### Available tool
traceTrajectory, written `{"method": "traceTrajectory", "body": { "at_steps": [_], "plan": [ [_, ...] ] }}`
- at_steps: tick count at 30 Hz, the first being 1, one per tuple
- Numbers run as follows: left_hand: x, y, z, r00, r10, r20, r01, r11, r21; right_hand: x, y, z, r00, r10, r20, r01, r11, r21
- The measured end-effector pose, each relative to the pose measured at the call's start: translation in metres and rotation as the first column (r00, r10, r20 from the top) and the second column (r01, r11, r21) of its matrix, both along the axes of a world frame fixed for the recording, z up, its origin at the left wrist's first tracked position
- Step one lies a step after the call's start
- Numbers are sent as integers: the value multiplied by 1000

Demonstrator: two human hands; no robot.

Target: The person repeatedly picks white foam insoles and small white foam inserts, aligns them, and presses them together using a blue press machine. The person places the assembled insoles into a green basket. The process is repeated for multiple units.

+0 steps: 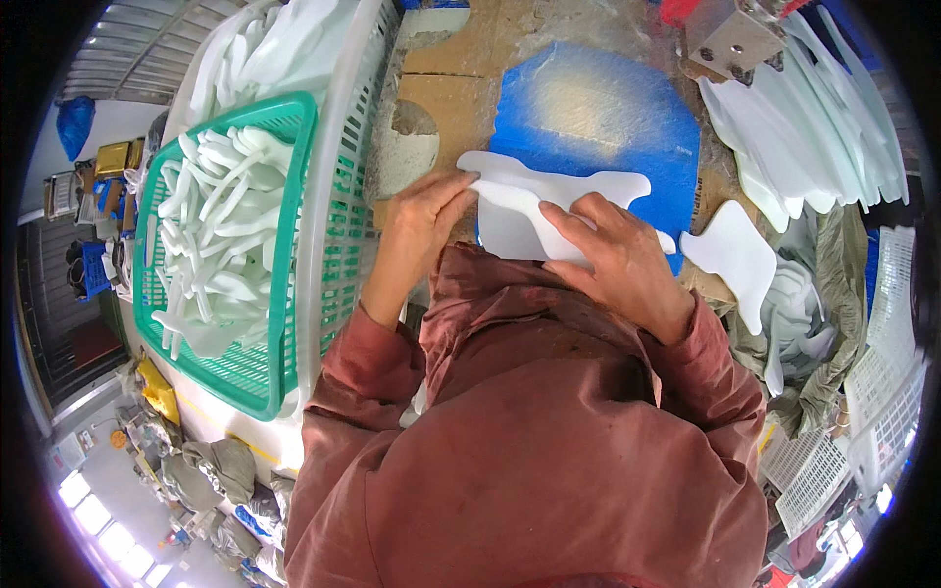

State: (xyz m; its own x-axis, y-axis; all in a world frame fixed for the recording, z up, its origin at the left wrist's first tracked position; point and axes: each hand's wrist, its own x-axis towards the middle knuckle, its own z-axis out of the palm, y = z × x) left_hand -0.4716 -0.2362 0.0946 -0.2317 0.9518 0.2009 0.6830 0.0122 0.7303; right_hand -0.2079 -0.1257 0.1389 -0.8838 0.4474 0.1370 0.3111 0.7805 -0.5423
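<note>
On a blue board (pixel 598 113) in front of my body lies a flat white foam piece (pixel 573 181) with a wavy far edge. A narrow curved white foam strip (pixel 510 199) rests along it. My left hand (pixel 420 223) pinches the strip's left end between thumb and fingertips. My right hand (pixel 627 257) is closed over the strip farther right, its fingers bent and thumb on the near side. The strip's right tip pokes out past that hand. Whether the strip is joined to the flat piece cannot be seen.
A green basket (pixel 306 186) of white foam strips stands at left beside a white crate (pixel 338 147) with larger pieces. Flat white sheets (pixel 814 127) fan out at far right, near a metal fixture (pixel 735 41). One loose piece (pixel 735 255) lies by a sack (pixel 833 363).
</note>
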Motion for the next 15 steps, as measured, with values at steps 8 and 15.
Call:
{"method": "traceTrajectory", "body": {
  "at_steps": [8, 15],
  "plan": [
    [-18, 27, -24, 987, 74, -145, -72, 997, 15, -31, 18, -25, 998, 42, 40, -44, 999, 32],
    [-24, 38, -44, 960, 96, -262, -91, 995, 28, -42, 29, -39, 996, 43, 83, -46, 998, 32]
  ]
}}
